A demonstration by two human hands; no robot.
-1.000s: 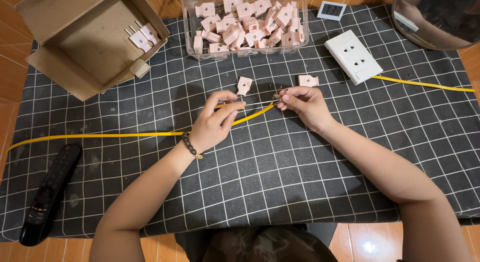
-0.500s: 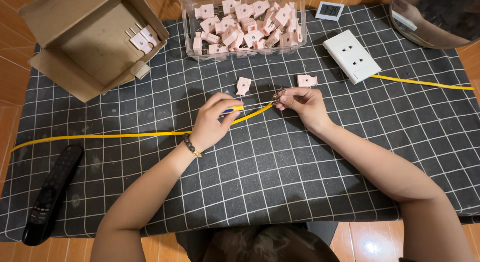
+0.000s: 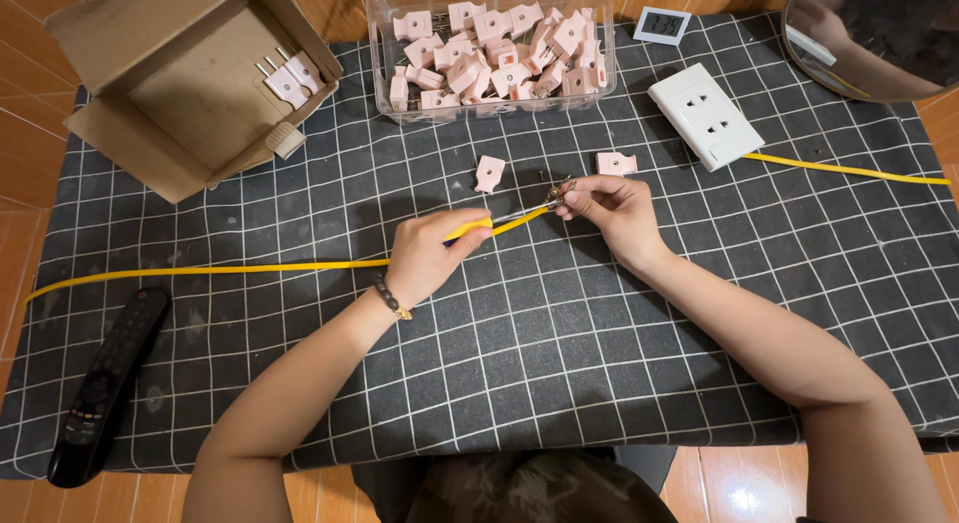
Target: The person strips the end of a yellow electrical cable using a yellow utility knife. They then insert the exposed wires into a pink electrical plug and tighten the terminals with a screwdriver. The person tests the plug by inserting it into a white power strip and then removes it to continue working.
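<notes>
A long yellow cable (image 3: pixel 220 270) runs across the checked black mat (image 3: pixel 539 363) from the left edge to the middle. My left hand (image 3: pixel 432 255) grips the cable near its end. My right hand (image 3: pixel 609 205) pinches the bare wire tips and a small metal part at the cable's end (image 3: pixel 552 196). Two loose pink plug halves lie just beyond the hands, one (image 3: pixel 489 172) near the left hand and one (image 3: pixel 615 163) above the right hand.
A clear tub (image 3: pixel 385 78) full of pink plug parts stands at the back. An open cardboard box (image 3: pixel 180 93) holding finished plugs is back left. A white wall socket (image 3: pixel 705 115) with its own yellow cable lies back right. A black remote (image 3: pixel 105 388) lies front left.
Both hands stay at the cable end; the fingers have shifted slightly on the wire tips.
</notes>
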